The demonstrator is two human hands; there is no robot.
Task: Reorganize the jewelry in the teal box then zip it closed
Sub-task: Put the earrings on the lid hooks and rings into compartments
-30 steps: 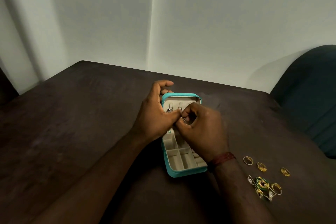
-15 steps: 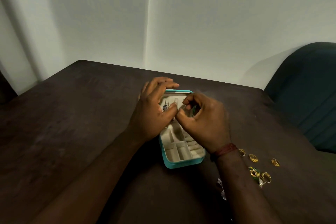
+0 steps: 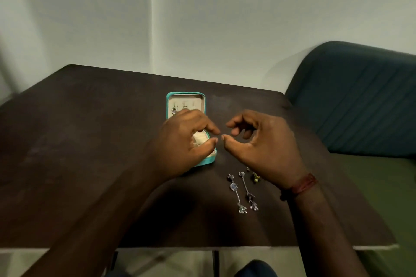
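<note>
The teal jewelry box (image 3: 186, 95) lies open on the dark table (image 3: 90, 141), its cream lid panel carrying a small silver earring (image 3: 174, 110) on the left hook. My left hand (image 3: 182, 144) hovers over the box's lower tray and hides most of the compartments; its fingers are apart and hold nothing. My right hand (image 3: 261, 144) is to the right of the box, above the table, fingers curled and parted, with nothing visible in it. Two long silver dangling earrings (image 3: 243, 193) lie below my right hand. A small green and gold piece (image 3: 255, 177) peeks out beside my right wrist.
A dark green chair (image 3: 355, 99) stands at the right edge of the table. The table's near edge (image 3: 247, 247) runs just below the earrings. A pale wall rises behind the table. A reddish band (image 3: 304, 184) circles my right wrist.
Both hands have come off the lid and drawn apart toward me; my right hand moved right, off the box. The view tilted down, showing the silver earrings and the table's near edge.
</note>
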